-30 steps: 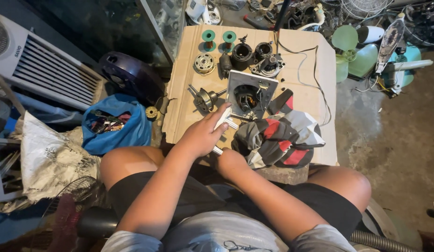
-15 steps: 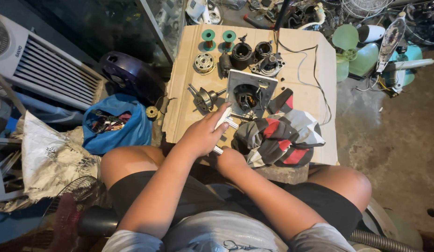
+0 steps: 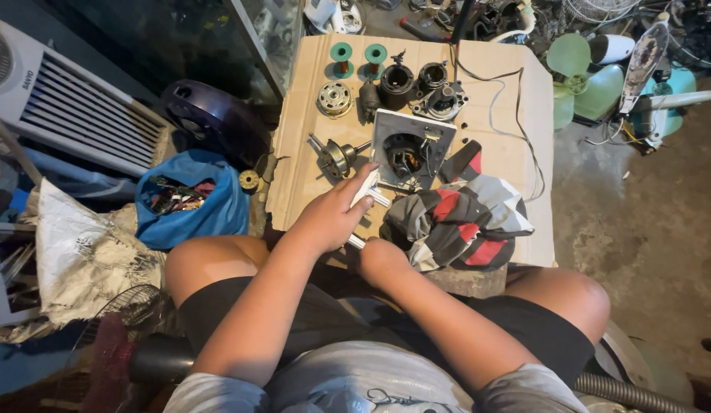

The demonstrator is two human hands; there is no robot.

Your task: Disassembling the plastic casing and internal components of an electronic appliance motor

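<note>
The left hand (image 3: 331, 216) reaches forward from the person's lap over the near edge of the cardboard sheet (image 3: 516, 153), forearm running up toward one o'clock, knuckles up and fingers curled around a slim white tool (image 3: 366, 193). The right hand (image 3: 384, 258) sits lower, at about five o'clock from the left hand, its wrist bent and its fingers tucked under against a red, grey and black cloth (image 3: 461, 222); whether those fingers are clenched on anything cannot be told, since the back of the hand hides them. The white tool lies at the near middle of the cardboard, its long axis slanting from seven o'clock to one o'clock, the far end pointing at the grey square motor housing (image 3: 413, 149) just beyond it. Most of the tool's length is covered by the left hand, so only its tip and a short pale stub near the right hand show. At ten o'clock from the left hand lies a small rotor with a shaft (image 3: 336, 154).
</note>
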